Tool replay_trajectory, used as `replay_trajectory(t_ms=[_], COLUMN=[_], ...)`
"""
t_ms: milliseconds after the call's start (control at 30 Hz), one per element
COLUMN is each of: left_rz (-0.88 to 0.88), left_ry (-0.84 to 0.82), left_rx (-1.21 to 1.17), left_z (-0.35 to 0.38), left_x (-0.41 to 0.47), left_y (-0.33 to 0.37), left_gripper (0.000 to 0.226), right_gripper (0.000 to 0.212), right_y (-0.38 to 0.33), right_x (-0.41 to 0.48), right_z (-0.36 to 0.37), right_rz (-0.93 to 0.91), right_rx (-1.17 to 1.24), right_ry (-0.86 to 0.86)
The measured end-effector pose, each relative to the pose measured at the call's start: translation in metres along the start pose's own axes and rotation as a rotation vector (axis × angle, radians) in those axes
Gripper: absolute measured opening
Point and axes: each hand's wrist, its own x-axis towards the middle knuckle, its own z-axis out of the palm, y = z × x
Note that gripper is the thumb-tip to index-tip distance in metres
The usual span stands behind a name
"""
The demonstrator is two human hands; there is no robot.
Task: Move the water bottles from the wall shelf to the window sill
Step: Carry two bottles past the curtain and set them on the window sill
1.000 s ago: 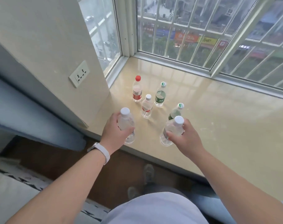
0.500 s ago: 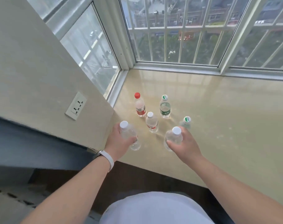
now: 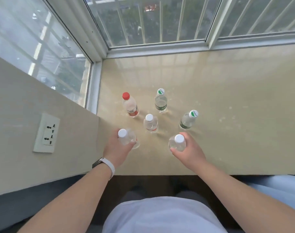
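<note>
- left hand [image 3: 115,148] wrapped round white-capped bottle [image 3: 126,139]; standing on window sill [image 3: 227,115], near edge
- right hand [image 3: 188,150] clasps second white-capped bottle [image 3: 177,142]; same sill
- four other bottles [image 3: 150,123] upright behind

Almost no readable text.
Two green-and-white caps, one on the far bottle [image 3: 161,100] and one on the right bottle [image 3: 188,120], carry a script logo too small to read. Red label on the red-cap bottle [image 3: 130,105] is blurred. Wall socket [image 3: 46,133] shows no markings.
</note>
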Motion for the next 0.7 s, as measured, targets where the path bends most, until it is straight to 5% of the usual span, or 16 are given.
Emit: replay_trajectory(t_ms=[333, 700], left_rz=[0.119, 0.307], left_ry=[-0.228, -0.400], left_rx=[0.086, 0.203], left_z=[0.006, -0.007], left_x=[0.059, 0.071], left_y=[-0.037, -0.034], left_gripper=[0.054, 0.056], right_gripper=[0.069, 0.077], right_y=[0.000, -0.015], right_x=[-0.004, -0.018], right_z=[0.054, 0.062], right_rz=[0.254, 0.277], right_rx=[-0.005, 0.047], right_ry=[0.180, 0.280])
